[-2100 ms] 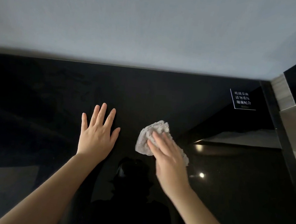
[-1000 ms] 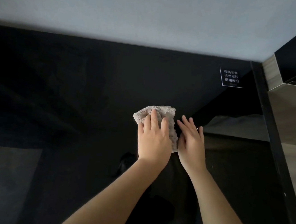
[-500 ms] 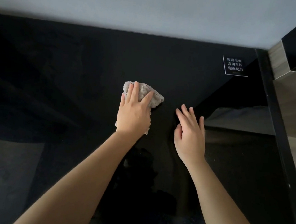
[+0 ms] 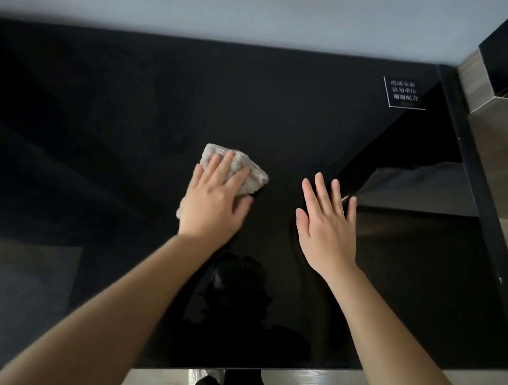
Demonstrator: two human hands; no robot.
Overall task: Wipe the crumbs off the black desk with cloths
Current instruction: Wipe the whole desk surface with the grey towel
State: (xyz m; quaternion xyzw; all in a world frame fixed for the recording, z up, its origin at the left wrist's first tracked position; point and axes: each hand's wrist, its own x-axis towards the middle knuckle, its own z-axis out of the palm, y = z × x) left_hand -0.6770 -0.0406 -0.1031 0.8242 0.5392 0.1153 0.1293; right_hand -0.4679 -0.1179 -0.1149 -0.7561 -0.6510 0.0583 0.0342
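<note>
A glossy black desk (image 4: 285, 108) fills most of the view, set against a pale wall. A crumpled grey-beige cloth (image 4: 254, 172) lies on it near the middle. My left hand (image 4: 214, 201) presses flat on the cloth with straight fingers, covering most of it. My right hand (image 4: 327, 224) rests flat on the bare desk to the right of the cloth, fingers spread, holding nothing. I cannot make out any crumbs on the dark surface.
A small black sign with white characters (image 4: 403, 92) lies at the desk's back right corner. A wooden cabinet or ledge (image 4: 499, 147) borders the right edge. The desk's front edge (image 4: 260, 368) runs close to my body, with floor below.
The cloth passed from my right hand to my left, which slid it leftward across the desk. My right hand now lies flat on the bare desk beside it.
</note>
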